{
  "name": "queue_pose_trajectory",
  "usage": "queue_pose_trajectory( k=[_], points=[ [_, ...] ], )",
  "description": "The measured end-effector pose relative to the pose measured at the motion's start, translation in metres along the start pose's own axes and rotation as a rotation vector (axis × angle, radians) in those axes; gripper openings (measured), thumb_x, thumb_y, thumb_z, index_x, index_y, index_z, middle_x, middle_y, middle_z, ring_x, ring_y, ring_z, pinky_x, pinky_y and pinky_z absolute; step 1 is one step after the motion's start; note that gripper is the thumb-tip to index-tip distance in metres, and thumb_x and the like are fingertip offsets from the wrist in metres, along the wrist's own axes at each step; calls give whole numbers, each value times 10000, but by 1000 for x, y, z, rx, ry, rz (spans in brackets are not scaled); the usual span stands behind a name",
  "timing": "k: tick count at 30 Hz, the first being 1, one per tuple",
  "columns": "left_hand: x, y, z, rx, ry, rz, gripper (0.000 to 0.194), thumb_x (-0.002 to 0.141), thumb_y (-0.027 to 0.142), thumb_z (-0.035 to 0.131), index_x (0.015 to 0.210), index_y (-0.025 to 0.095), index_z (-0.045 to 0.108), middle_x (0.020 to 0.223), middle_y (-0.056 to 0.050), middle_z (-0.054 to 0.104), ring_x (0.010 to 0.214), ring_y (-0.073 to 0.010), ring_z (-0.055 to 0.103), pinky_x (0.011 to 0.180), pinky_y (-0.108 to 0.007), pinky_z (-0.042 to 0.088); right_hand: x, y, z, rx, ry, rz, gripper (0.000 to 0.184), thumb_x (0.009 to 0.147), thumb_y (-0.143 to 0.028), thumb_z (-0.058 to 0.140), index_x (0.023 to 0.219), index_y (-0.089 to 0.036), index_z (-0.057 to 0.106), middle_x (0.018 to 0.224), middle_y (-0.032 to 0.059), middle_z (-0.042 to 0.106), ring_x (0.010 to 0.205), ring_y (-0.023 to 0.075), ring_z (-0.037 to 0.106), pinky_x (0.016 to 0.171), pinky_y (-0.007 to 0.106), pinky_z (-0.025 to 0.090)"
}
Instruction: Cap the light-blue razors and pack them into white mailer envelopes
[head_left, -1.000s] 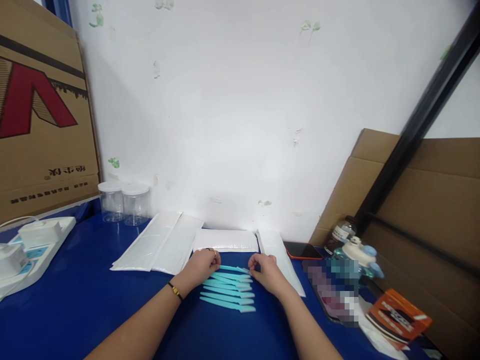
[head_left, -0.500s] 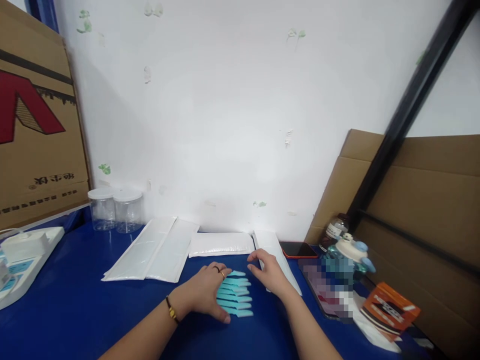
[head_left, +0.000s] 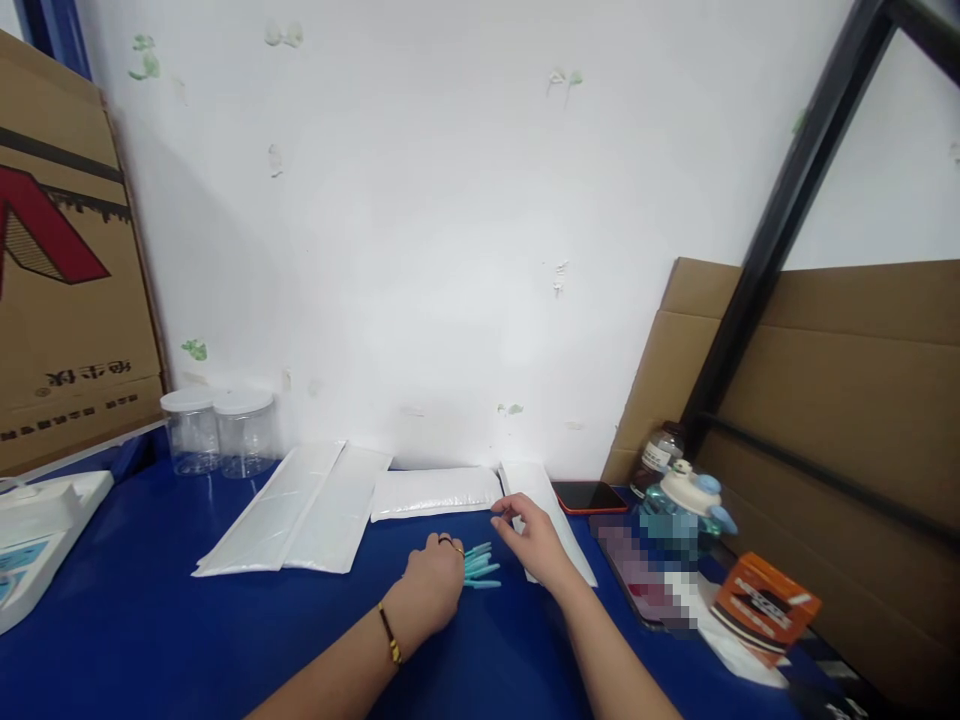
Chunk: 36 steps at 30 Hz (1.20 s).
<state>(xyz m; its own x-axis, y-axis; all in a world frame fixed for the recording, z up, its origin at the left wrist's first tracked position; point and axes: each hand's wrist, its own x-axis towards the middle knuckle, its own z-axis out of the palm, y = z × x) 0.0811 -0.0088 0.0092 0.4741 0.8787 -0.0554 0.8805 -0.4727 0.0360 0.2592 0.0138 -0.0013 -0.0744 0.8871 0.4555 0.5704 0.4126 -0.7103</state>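
Observation:
Several turquoise eyebrow razors (head_left: 480,566) are bunched together on the blue table, their ends sticking out to the right of my left hand (head_left: 431,582). That hand is closed around the bunch, and its fingers and palm hide the rest of the razors. To the right and apart from them is my right hand (head_left: 531,537), its thumb and fingers loosely curved with a gap between them and nothing held. It hovers over the edge of a long white packet (head_left: 559,520). Behind both hands a white padded packet (head_left: 436,493) lies against the wall.
Two flat white packets (head_left: 315,510) overlap on the left, with two clear lidded jars (head_left: 246,435) behind them. A white power strip (head_left: 52,540) sits at far left. On the right are a red-edged phone (head_left: 589,497), a teal bottle (head_left: 686,510) and an orange box (head_left: 765,608).
My left hand has closed, and the razors that were spread in a row are now squeezed into a tight bunch. The right hand has barely moved. The view has shifted slightly.

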Motion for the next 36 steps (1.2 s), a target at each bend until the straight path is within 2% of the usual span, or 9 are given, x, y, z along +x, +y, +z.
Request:
queue_pose_trajectory(
  k=[4,9,15,20,25,29,31,33,36],
  points=[
    [7,-6,10,-70,11,-23,408,691,91,508,1097,60,531,1072,-203,570,972,-303,543,788,-423,475,-4,0,18,93,1,69,279,846,-410,477,946,-200,632,926,54,654,855,195,592,739,297,454],
    [13,-19,22,-177,136,6,309,720,142,478,1016,82,543,1020,-187,593,940,-298,563,834,-420,436,-5,-8,32,206,55,125,372,885,-480,402,1003,-211,630,1041,66,645,1003,212,573,886,331,435],
    [21,-13,19,-841,291,203,192,859,212,342,1006,149,450,773,-45,600,659,-166,570,621,-276,457,9,-74,7,193,105,-242,296,916,-353,394,1054,-230,626,1113,69,605,1075,198,531,940,336,409],
    [23,-6,29,-1102,496,320,286,831,339,475,1042,147,484,1019,-97,603,922,-222,559,814,-326,466,7,-102,12,87,-17,-390,227,899,-243,408,954,-225,627,962,58,602,928,176,565,831,302,452],
    [19,-5,34,-1206,362,380,320,804,374,524,1029,147,529,1028,-100,611,952,-235,553,853,-350,467,-6,-82,26,115,-5,-348,261,873,-221,454,1121,-246,533,945,48,599,898,174,575,814,312,460],
    [18,-1,30,-1202,244,332,331,863,401,407,1033,149,536,897,-95,633,824,-221,586,776,-374,496,-12,-65,28,219,227,-176,802,640,-223,724,1329,-261,314,1283,101,462,1173,256,453,985,414,372],
    [20,0,30,-1205,281,283,340,870,393,380,1097,169,499,914,-87,628,794,-209,589,753,-374,505,-13,-61,31,348,230,-76,1003,542,-195,775,1372,-279,217,1351,114,402,1173,267,463,956,422,408],
    [22,2,31,-1216,373,286,342,847,369,425,1134,189,468,996,-83,612,872,-209,584,812,-370,495,-14,-61,35,487,110,-14,1008,555,-187,763,1381,-289,193,1261,105,503,1036,237,564,843,387,488],
    [26,4,35,-1231,438,324,353,785,329,534,1105,189,483,1089,-88,588,1005,-219,552,921,-357,450,-16,-65,40,573,53,53,794,677,-223,684,1357,-253,276,903,40,665,848,201,629,768,354,512]
  ],
)
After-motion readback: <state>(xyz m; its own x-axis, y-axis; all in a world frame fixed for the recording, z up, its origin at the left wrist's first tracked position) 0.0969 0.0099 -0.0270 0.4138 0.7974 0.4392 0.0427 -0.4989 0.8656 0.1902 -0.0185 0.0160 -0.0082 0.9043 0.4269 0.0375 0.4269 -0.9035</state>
